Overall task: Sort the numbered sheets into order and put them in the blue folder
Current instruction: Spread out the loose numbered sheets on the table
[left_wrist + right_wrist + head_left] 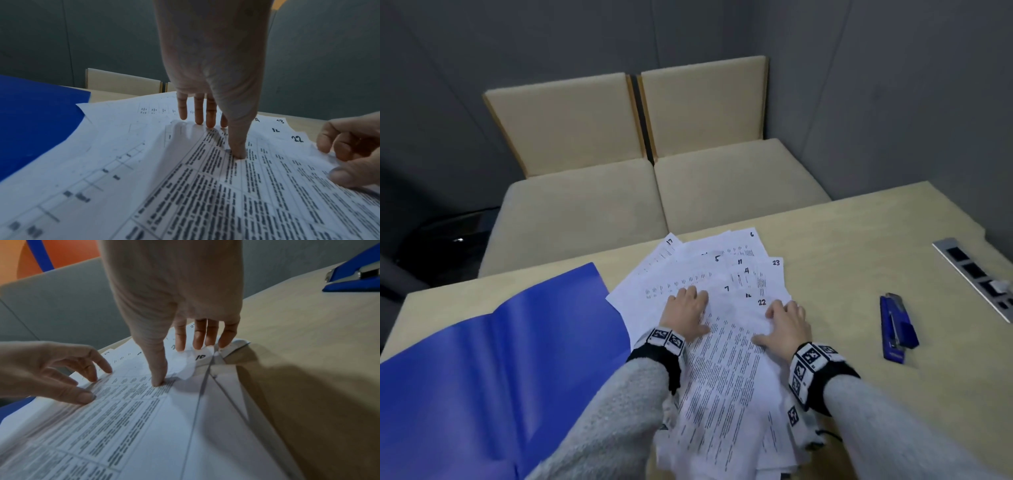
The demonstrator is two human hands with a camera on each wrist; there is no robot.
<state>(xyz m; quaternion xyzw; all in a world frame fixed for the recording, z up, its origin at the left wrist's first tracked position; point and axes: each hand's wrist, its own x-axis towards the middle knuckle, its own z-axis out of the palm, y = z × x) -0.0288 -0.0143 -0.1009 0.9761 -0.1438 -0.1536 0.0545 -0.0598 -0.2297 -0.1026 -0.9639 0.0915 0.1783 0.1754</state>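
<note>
A fanned pile of numbered sheets lies in the middle of the table; 17, 6, 5, 11, 23, 7 and 22 show at their far corners. The open blue folder lies flat to the left, its right edge tucked under the pile. My left hand presses on the pile with straight fingers and thumb. My right hand is arched over the top printed sheet's far right corner. Thumb and fingertips squeeze the paper so it buckles up between them.
A blue stapler lies on the table to the right of the pile. A metal socket strip is set into the far right edge. Two beige padded seats stand beyond the table's far edge.
</note>
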